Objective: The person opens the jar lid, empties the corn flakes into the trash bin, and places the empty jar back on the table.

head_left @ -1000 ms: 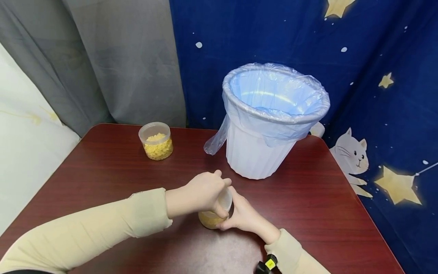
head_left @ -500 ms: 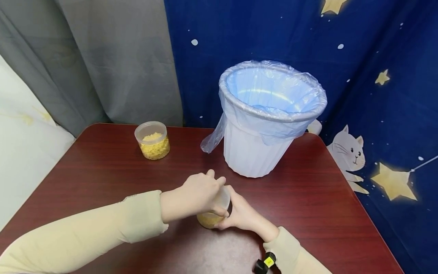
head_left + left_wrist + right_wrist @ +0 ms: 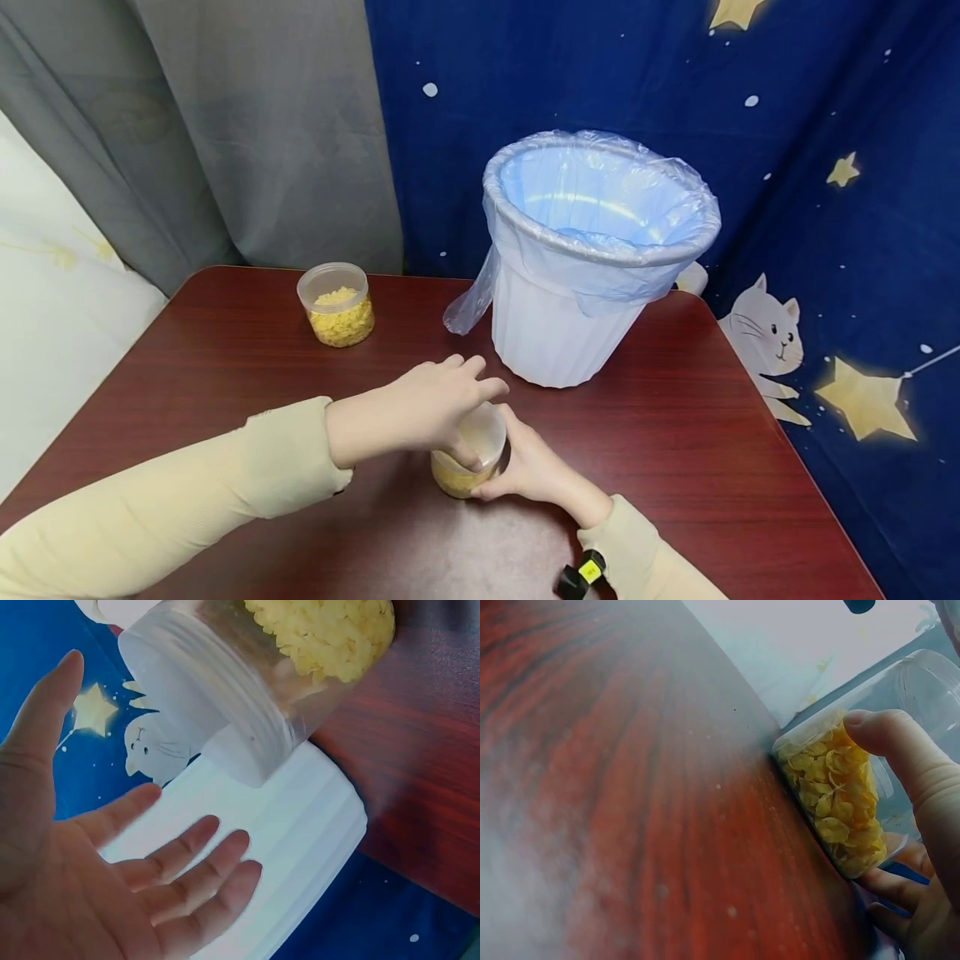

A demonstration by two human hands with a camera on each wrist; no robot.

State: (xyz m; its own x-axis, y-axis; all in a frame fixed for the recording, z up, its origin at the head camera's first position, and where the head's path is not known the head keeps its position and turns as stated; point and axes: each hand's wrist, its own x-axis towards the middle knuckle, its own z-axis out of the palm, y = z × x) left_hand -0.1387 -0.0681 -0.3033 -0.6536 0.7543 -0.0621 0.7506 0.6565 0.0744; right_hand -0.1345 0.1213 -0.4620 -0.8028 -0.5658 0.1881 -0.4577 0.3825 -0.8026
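My right hand (image 3: 538,468) grips a clear plastic jar (image 3: 454,478) standing on the table, its thumb and fingers round the side. Yellow flakes (image 3: 832,799) fill the lower part of the jar. A frosted lid (image 3: 483,433) covers its top. Over the lid is my left hand (image 3: 422,410); in the left wrist view its fingers (image 3: 196,847) are spread and loosely bent, with a gap to the lid and nothing in the palm.
Farther back on the left, a second clear jar (image 3: 341,321) stands without a lid, partly filled with yellow flakes. A white bin (image 3: 551,333) with a bluish plastic liner (image 3: 600,196) stands at the back right. Curtains hang behind the dark red table (image 3: 675,467).
My left hand has loosened from the jar's lid and moved slightly left, its fingers spreading. More of the lid shows now. The right hand keeps its grip on the jar.
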